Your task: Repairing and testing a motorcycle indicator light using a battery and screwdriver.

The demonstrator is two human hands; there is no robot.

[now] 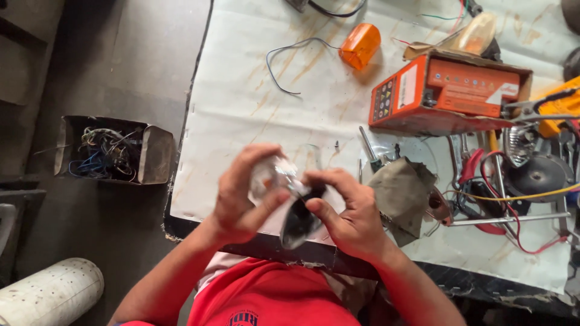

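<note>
Both hands meet at the near table edge, just above the red shirt (266, 302). My left hand (241, 199) is clenched around the pale, shiny upper end of a lamp part (284, 193), fingers curled over it, thumb pressing its side. My right hand (347, 211) pinches the same part from the other side, thumb and forefinger on its dark lower end. So the part sits between the two hands, touching both; its long axis runs tilted, pale end up and toward the left hand, dark end down toward my body. The left hand covers more of it; the right has only fingertips on. What it is exactly I cannot tell, it is blurred. Just right of the right hand lies a grey rag (402, 193), with a screwdriver (368, 148) beside it. Farther right: a tangle of red wire (513, 214), pliers and metal bits. Beyond the rag, well apart from the hands, an orange box (447, 93) lies on the white sheet (241, 90). Up from the hands, an orange lens (360, 45) and a loose dark wire (290, 60). Left of the left hand, off the table, a tin of wire scraps (109, 151) stands on the floor; a white pipe (51, 293) lies nearer my left elbow.
</note>
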